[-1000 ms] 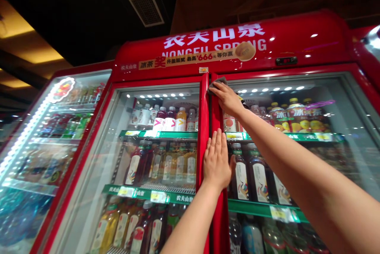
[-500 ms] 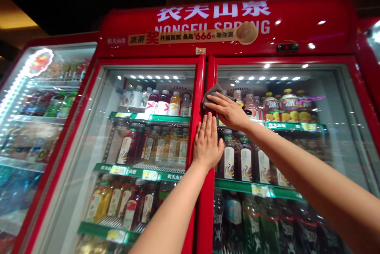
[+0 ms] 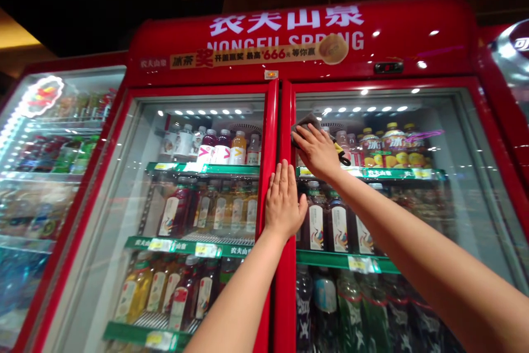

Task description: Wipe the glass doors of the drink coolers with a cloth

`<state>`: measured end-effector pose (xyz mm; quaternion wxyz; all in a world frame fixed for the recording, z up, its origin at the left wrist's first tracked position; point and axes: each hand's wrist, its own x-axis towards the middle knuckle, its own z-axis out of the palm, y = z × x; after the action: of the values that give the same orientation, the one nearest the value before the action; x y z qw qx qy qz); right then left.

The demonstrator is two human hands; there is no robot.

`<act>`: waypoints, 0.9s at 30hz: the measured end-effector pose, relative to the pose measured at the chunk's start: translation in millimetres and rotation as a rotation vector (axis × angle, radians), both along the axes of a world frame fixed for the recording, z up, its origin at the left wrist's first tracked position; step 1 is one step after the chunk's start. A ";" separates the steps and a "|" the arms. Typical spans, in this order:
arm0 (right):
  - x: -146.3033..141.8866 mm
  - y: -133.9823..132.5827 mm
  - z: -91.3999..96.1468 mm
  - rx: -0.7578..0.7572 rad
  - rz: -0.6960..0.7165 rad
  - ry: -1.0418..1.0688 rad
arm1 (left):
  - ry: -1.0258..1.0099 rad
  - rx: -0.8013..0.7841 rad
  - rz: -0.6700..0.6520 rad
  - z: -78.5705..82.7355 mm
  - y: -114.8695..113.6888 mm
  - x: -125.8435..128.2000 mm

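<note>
A grey cleaning cloth point(image 3: 305, 121) lies under my right hand point(image 3: 317, 148), whose fingers press it against the upper left of the right glass door point(image 3: 413, 199). A black-and-yellow edge of something shows beside that hand's wrist side; I cannot make out what it belongs to. Lower and to the left, my left hand point(image 3: 285, 199) rests flat with fingers stretched on the red door frame point(image 3: 271, 138) where the two doors meet. It holds nothing. Both doors of the red drinks fridge point(image 3: 421, 39) are closed.
Behind the glass, several bottles point(image 3: 316, 221) stand on shelves with green edge strips point(image 3: 339, 259). A price display point(image 3: 388, 68) sits on the red header. Another lit fridge point(image 3: 53, 177) stands to the left, and part of one point(image 3: 504, 77) shows at right.
My right hand has slid the cloth rightward, off the door's red frame and onto the glass. The left hand stays on the frame. The whole view has shifted slightly.
</note>
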<state>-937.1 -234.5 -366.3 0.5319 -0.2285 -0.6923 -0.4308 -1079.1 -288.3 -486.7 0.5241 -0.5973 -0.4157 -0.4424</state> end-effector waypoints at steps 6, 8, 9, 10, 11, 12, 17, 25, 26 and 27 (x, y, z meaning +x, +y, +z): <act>29.3 -5.3 -49.1 0.003 -0.050 -0.254 | 0.018 -0.024 0.003 1.6 0.2 0.2; 30.4 -6.1 -50.6 0.005 -0.063 -0.265 | 0.021 -0.020 0.003 2.2 1.0 0.0; 28.5 -6.2 -46.7 0.005 -0.067 -0.251 | 0.022 -0.016 0.004 2.5 1.5 -0.3; 25.7 -6.2 -40.1 0.003 -0.071 -0.229 | 0.024 -0.013 0.004 2.9 1.8 -0.7; 22.5 -6.1 -31.2 0.000 -0.072 -0.200 | 0.027 -0.010 0.004 3.3 2.0 -1.2; 19.7 -5.8 -21.1 -0.004 -0.072 -0.169 | 0.032 -0.009 0.005 3.7 2.1 -1.7; 23.8 -0.8 13.7 -0.012 -0.063 -0.034 | 0.043 -0.022 0.018 5.0 1.0 -3.1; 25.5 6.9 -44.8 0.006 -0.028 0.179 | 0.029 -0.019 0.006 4.5 3.1 -0.2; 19.1 5.1 -47.0 -0.002 -0.040 0.159 | 0.037 -0.021 0.005 4.7 3.1 -0.2; 12.6 2.9 -45.3 -0.010 -0.051 0.135 | 0.047 -0.023 0.005 4.9 2.8 -0.4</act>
<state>-924.5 -231.6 -411.6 0.5653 -0.2773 -0.6508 -0.4243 -1079.5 -285.5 -481.7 0.5278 -0.6126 -0.4098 -0.4221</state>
